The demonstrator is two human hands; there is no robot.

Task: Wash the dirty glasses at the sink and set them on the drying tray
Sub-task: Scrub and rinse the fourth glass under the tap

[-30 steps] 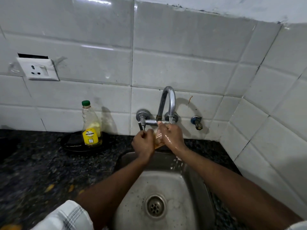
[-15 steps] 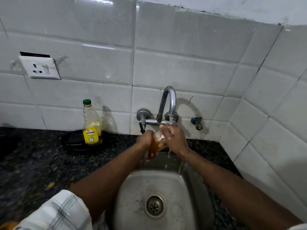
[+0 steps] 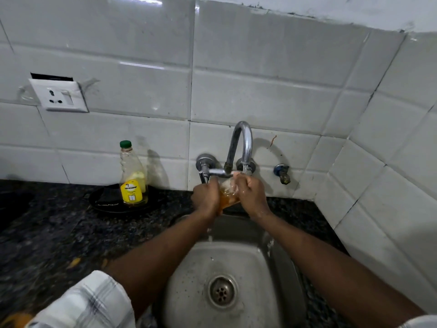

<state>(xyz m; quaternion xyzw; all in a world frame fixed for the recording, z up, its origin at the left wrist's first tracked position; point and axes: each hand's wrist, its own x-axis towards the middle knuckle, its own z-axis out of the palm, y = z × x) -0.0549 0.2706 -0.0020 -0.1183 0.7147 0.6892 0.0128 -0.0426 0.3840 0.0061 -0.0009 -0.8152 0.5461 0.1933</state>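
Note:
An amber-tinted glass [image 3: 227, 194] is held between both hands right under the curved chrome tap [image 3: 241, 143], above the back of the steel sink [image 3: 189, 292]. My left hand [image 3: 205, 197] grips its left side. My right hand [image 3: 251, 194] curls round its right side and rim. Water runs from the spout onto the glass and drips into the basin. Most of the glass is hidden by my fingers. No drying tray is in view.
A dish-soap bottle [image 3: 133, 178] with a green cap stands on a black plate [image 3: 99, 202] on the dark granite counter [image 3: 47, 233], left of the sink. A wall socket [image 3: 59, 95] and a small side valve [image 3: 282, 172] are on the tiled wall.
The glass and both hands stay under the tap and have shifted slightly. More amber glass shows between the hands than a second ago, and water drips from it.

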